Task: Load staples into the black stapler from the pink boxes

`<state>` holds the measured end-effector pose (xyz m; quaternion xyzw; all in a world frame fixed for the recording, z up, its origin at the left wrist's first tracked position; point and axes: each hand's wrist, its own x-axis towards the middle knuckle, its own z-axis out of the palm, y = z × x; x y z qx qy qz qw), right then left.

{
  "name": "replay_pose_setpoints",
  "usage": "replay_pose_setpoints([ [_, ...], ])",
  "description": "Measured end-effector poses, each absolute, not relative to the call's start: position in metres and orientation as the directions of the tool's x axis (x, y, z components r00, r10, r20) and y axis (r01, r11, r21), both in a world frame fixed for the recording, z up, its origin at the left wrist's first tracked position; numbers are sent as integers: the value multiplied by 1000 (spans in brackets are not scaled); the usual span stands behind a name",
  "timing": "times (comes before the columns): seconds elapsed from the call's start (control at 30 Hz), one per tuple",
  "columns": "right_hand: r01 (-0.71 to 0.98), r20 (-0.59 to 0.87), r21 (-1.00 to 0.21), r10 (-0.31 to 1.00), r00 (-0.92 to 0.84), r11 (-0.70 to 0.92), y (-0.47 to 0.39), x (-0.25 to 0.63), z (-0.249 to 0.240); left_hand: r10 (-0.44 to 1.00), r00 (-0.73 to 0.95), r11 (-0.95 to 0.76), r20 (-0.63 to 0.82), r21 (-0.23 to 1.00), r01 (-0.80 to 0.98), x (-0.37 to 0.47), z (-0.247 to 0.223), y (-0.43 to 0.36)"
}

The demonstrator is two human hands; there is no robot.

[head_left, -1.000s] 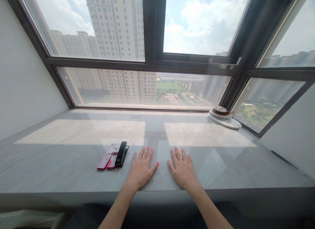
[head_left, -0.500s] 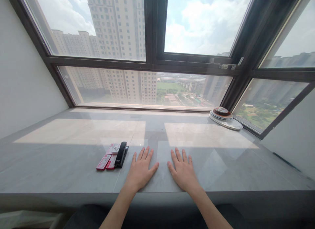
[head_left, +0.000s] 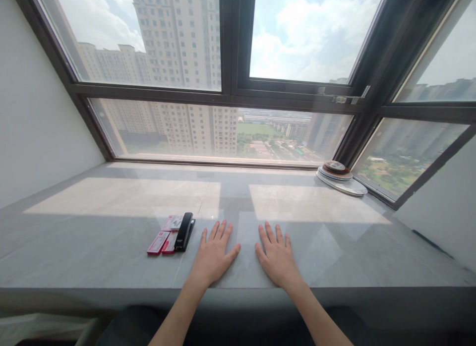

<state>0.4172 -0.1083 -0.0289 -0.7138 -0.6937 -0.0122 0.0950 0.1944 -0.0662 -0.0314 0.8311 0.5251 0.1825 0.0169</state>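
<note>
My left hand [head_left: 214, 254] lies flat on the pale stone windowsill [head_left: 122, 266], palm down with the fingers spread. My right hand [head_left: 277, 254] rests the same way a short distance to the right, also holding nothing. Just left of my left hand, apart from it, is a black stapler [head_left: 184, 232] with its arm pointing away from me. Against the stapler's left side sit several small red-and-white boxes, among them a front-left box [head_left: 157, 243], a middle box [head_left: 169, 243] partly covered by the stapler, and a rear box [head_left: 172, 222].
A stack of round plates or discs [head_left: 336, 173] stands at the back right corner of the sill. Dark window frames [head_left: 230, 100] close off the back and right. White walls [head_left: 44, 113] bound both sides. The sill's front edge runs beneath my wrists.
Both hands stay flat in place, and the stapler and boxes have not moved on the sill. Only the camera's view has shifted very slightly.
</note>
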Motion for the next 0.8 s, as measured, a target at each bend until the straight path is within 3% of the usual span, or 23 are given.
replay_pose_setpoints([
  [0.63,986,176,-165,984,30,-1,-111,419,-27,879,387,-441,279,166,882,195,-30,-70],
  [0.8,953,214,-294,968,134,-67,-104,406,-23,877,374,-437,302,179,881,197,-33,-73],
])
